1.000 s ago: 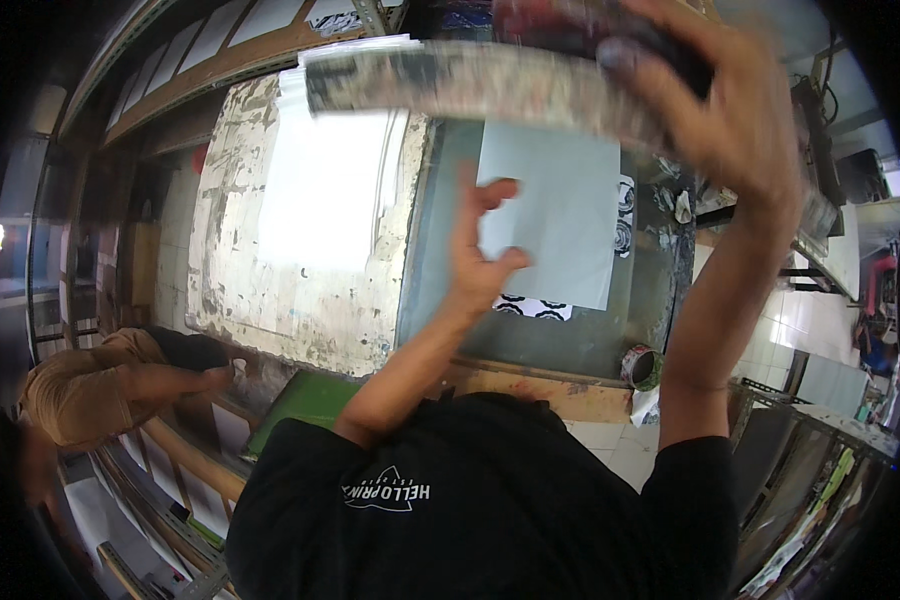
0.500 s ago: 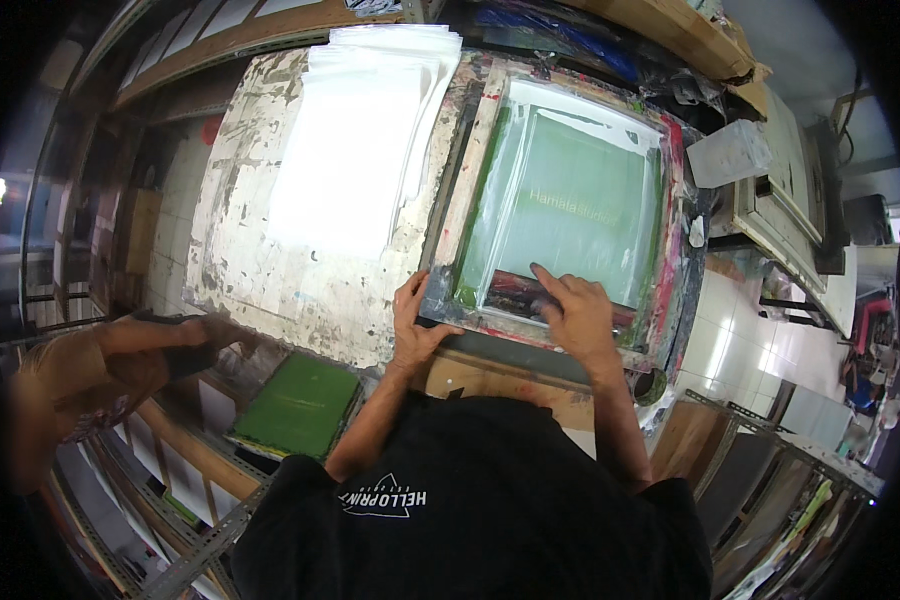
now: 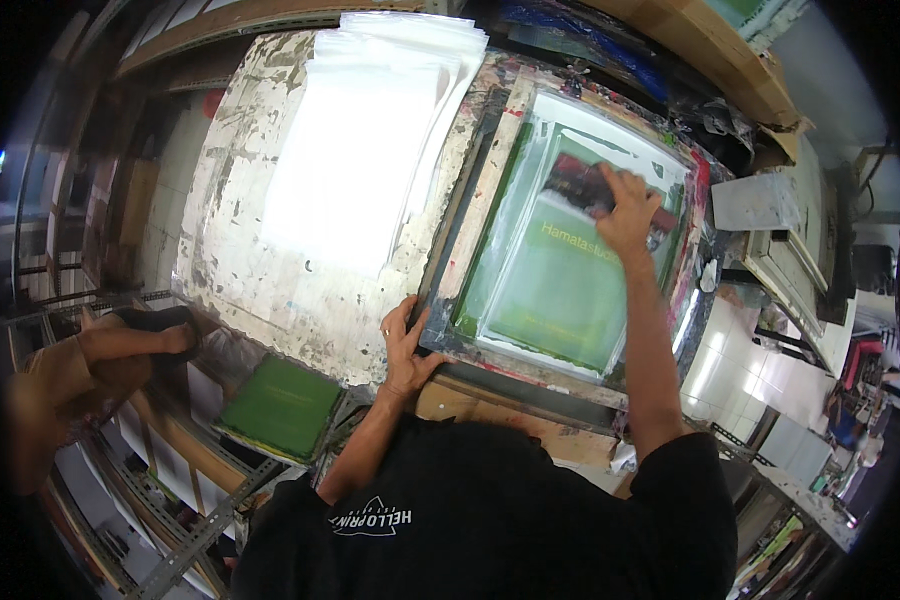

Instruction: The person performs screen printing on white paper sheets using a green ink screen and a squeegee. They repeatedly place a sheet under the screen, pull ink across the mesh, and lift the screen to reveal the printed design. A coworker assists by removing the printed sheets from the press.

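A printing screen in a paint-stained wooden frame (image 3: 483, 205) lies in front of me, to the right. Its mesh (image 3: 560, 285) is green, with pale lettering in the middle and white ink along the edges. My right hand (image 3: 627, 207) grips a dark, red-stained squeegee (image 3: 574, 181) over the far part of the mesh; blur softens the squeegee's outline. At the frame's near left corner, my left hand (image 3: 406, 350) holds the edge, thumb on the near side and fingers along the left. A stack of white sheets (image 3: 360, 165) sits left of the frame.
The sheets rest on a worn, paint-flaked board (image 3: 232, 215). A smaller green screen (image 3: 282, 405) lies at the near left, by another person (image 3: 90, 365). A translucent plastic tub (image 3: 757, 204) stands at the right. Metal shelving (image 3: 195, 552) runs along the lower left.
My right hand has moved with the squeegee from the near end of the mesh to the far end. More lettering shows on the near part. My left hand stays at the corner.
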A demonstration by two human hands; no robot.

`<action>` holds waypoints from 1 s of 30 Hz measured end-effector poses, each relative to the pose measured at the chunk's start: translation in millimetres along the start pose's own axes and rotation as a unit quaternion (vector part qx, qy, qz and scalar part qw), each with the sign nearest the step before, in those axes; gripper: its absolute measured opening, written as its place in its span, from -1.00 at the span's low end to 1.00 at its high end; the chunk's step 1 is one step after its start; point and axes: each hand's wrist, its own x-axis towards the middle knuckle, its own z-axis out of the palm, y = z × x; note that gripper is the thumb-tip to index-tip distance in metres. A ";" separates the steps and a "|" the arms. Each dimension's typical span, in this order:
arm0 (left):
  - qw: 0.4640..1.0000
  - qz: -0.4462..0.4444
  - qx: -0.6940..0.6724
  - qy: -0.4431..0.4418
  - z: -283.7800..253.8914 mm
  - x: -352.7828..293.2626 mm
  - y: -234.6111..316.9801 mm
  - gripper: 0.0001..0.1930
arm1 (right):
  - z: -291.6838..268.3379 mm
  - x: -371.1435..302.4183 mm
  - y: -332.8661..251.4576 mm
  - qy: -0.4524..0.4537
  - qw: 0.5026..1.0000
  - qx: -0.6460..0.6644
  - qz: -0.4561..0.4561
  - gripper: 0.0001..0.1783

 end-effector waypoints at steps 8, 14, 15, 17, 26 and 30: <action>1.000 -0.004 -0.003 -0.003 -2.6 -0.5 -2.4 -0.05 | 14.7 108.6 64.7 -0.016 1.000 -0.006 -0.020 -0.14; 1.000 0.024 0.013 -0.002 -5.5 3.5 0.4 -0.02 | 4.5 106.0 63.0 0.068 0.992 0.004 -0.106 -0.33; 1.000 0.015 -0.004 -0.007 -3.5 1.2 -1.9 -0.02 | 2.3 98.7 60.4 0.043 0.995 0.010 -0.094 -0.34; 0.999 -0.002 -0.037 -0.017 -0.8 -4.8 -6.2 0.00 | -1.1 76.1 54.1 -0.006 0.997 0.024 -0.071 -0.35; 0.995 0.003 -0.094 0.031 -2.3 -5.7 9.7 -0.02 | -72.7 -105.1 -84.9 -0.002 0.999 -0.015 -0.042 -0.43; 0.988 -0.007 -0.133 0.080 -6.3 -2.5 26.2 -0.06 | -145.2 -151.7 -148.5 -0.072 0.996 0.057 -0.011 -0.49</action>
